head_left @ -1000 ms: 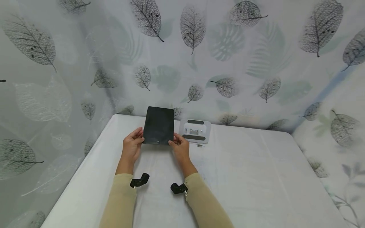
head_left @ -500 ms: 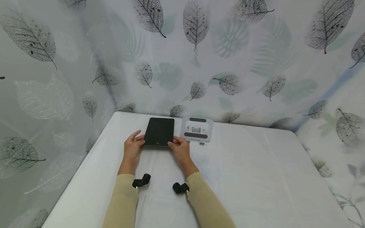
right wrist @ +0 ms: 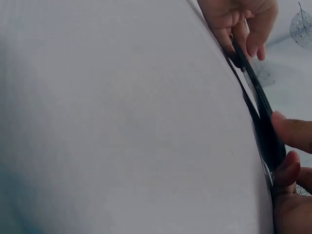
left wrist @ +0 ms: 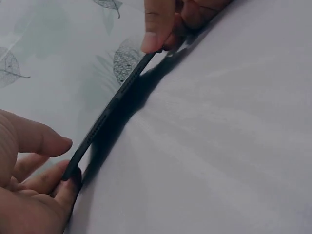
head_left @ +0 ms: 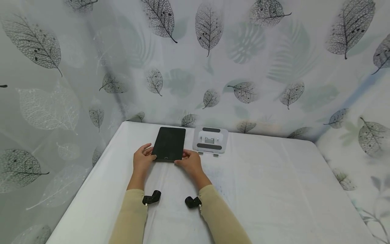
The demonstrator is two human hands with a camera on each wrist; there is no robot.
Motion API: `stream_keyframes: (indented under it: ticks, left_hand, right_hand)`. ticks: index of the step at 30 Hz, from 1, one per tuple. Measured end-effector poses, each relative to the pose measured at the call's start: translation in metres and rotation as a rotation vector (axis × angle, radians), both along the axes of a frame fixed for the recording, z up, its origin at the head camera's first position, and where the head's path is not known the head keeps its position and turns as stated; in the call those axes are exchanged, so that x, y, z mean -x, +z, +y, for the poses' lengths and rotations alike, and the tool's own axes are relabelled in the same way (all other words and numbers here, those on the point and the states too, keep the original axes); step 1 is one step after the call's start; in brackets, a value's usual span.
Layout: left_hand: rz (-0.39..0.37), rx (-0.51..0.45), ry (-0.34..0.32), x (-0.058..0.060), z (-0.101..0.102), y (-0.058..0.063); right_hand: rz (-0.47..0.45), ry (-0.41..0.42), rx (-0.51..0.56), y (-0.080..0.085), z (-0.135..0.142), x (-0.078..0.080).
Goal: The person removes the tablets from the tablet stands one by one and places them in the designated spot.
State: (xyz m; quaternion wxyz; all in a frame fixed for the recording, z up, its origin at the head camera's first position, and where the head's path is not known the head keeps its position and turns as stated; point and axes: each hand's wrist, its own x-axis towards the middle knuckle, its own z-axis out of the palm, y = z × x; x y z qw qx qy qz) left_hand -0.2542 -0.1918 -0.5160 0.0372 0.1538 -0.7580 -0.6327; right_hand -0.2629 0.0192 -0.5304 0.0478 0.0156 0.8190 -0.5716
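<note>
A black tablet (head_left: 169, 144) lies nearly flat, low over the far left part of the white table, its home button toward me. My left hand (head_left: 142, 160) pinches its near left corner, thumb on top. At the near right corner my right hand (head_left: 191, 164) grips it between thumb and fingers. The left wrist view shows the tablet's edge (left wrist: 105, 117) raised a little above the cloth, with a dark shadow under it. In the right wrist view the same thin edge (right wrist: 258, 90) runs between both hands.
A folded grey-white stand (head_left: 210, 139) with dark pads lies just right of the tablet, close to my right hand. The table's white cloth (head_left: 268, 189) stretches to the right. A leaf-patterned curtain (head_left: 182, 81) hangs behind the back edge.
The tablet has come down from a steep tilt to nearly flat, then shifted slightly toward me. My right hand has slid a little left along with it. The stand stays put.
</note>
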Motion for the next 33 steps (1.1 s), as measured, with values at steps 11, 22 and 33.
stream_keyframes:
  ticks: [11, 22, 33]
  left_hand:
    - [0.038, 0.344, -0.11, -0.008, 0.004, -0.002]
    - [0.063, 0.584, -0.2, -0.015, 0.001, 0.004]
    - [0.211, 0.695, -0.205, -0.013, 0.006, 0.019]
  right_hand:
    - [0.054, 0.011, -0.26, 0.004, -0.013, -0.002]
    - [0.061, 0.034, -0.342, 0.014, -0.015, -0.008]
    - [0.101, -0.017, -0.174, 0.014, -0.013, -0.005]
